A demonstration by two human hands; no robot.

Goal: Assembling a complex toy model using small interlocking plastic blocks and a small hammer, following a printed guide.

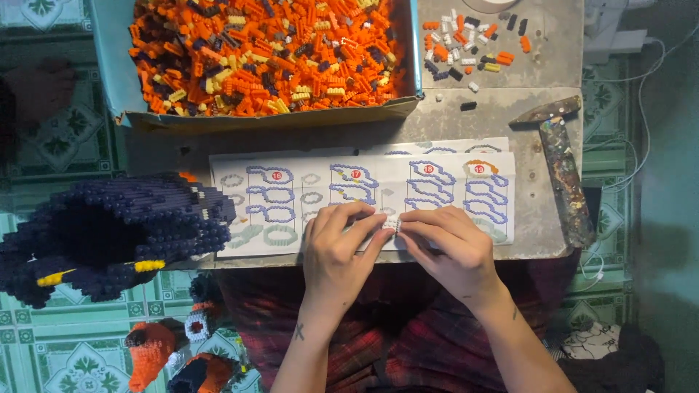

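1. Two bare hands, left hand [336, 246] and right hand [445, 244], meet over a paper instruction sheet [306, 191], fingertips pinched shut on a tiny pale block piece [391, 225] between them.
2. Above the sheet, one cardboard box [120, 73] brims with knobbly plastic bricks [266, 51] (mostly orange).
3. Right of the sheet lies one paint-spattered hammer [562, 164].
4. Left of the sheet stands one studded dark-blue brick model [116, 233].

Home hobby corner, floor-level. Patterned green floor tiles [73, 349]; low grey table [495, 109]; cardboard box [116, 65] heaped with tiny orange building bricks [269, 51]; printed instruction sheet [364, 189]; paint-spattered hammer [561, 160]; half-built dark brick model [116, 233].
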